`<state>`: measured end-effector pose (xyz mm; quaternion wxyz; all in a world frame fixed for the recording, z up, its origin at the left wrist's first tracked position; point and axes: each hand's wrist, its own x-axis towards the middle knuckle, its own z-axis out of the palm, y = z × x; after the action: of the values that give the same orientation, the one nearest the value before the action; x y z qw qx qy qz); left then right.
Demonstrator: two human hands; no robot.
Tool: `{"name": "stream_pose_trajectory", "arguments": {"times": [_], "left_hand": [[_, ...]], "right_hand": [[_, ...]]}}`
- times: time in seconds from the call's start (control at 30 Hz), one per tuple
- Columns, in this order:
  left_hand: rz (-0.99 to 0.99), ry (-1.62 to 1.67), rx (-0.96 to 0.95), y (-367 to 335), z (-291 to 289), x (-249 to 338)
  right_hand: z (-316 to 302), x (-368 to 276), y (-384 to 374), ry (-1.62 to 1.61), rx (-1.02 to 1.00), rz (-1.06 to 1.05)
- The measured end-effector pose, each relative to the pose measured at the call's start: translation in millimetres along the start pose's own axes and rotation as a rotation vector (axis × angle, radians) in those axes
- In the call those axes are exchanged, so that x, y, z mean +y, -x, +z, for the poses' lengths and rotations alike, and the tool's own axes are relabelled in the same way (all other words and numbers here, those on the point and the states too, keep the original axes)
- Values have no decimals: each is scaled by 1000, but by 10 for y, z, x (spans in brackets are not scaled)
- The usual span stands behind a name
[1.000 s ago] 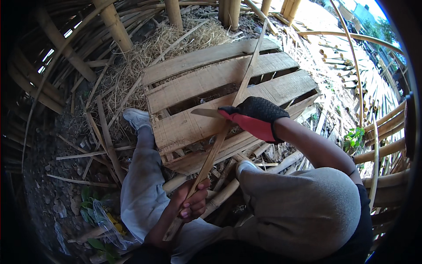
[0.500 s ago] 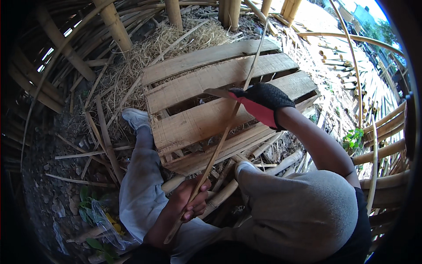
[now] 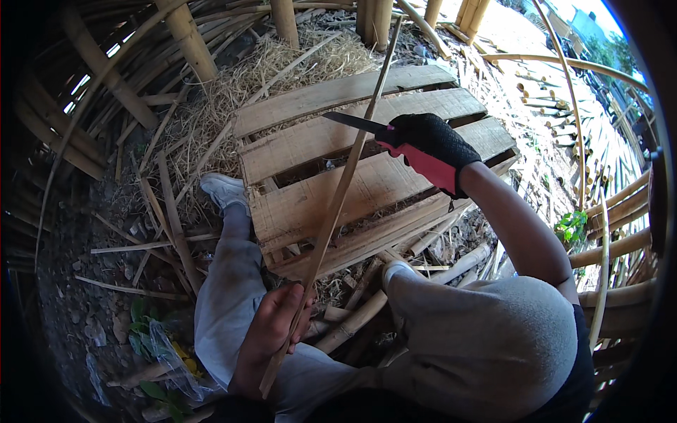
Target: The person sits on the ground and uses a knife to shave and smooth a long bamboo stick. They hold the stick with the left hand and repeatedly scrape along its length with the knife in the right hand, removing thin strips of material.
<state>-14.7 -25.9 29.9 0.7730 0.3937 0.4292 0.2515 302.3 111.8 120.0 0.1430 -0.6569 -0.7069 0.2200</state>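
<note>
Honestly, left hand (image 3: 273, 321) wrapped round the strip (image 3: 339, 194), gloved right hand (image 3: 431, 151) gripping the knife (image 3: 352, 123), I'd keep its edge shallow.

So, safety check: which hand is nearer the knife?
Right. The right hand grips the knife; the left hand is farther, holding the thin strip lower down.

The bare left hand (image 3: 273, 319) sits low, left of centre, curled in a grip. The gloved right hand (image 3: 429, 150) is farther forward, apparently clenched though its underside is hidden, its forearm (image 3: 518, 224) angling up from lower right.
</note>
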Motion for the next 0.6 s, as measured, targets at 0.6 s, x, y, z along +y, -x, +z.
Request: {"name": "stream_pose_trajectory", "arguments": {"times": [0.6], "left_hand": [[-20,211,-47,-70,-80,-38]], "right_hand": [[313,-154,-417,107,-36,70]]}}
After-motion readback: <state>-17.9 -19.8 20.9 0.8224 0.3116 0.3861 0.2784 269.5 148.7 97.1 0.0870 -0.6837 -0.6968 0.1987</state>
